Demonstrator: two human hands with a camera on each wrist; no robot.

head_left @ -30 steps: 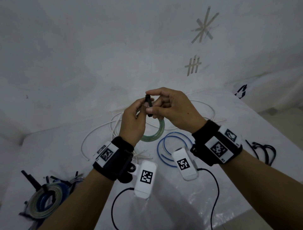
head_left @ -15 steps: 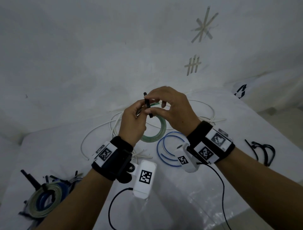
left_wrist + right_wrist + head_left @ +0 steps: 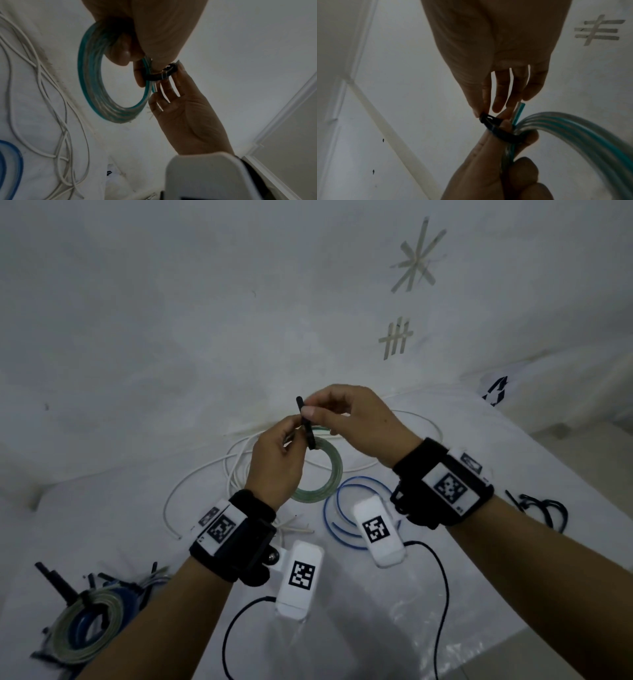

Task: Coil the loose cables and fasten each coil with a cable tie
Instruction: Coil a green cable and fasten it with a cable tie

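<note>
green coil: left hand grips it, right hand pinches black cable tie | done: tied coils left of it | left: white cable, blue cable beside it

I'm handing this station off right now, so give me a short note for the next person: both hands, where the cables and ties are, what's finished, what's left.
Left hand: grips the green coil, held up off the table.
Right hand: pinches the black cable tie, which is looped round the coil's strands; whether it is cinched tight cannot be told.
Done: a pile of tied coils lies at the near left of the table.
Left: finish this tie, then coil and tie the blue cable and the loose white cable. More black ties lie at the right.
</note>
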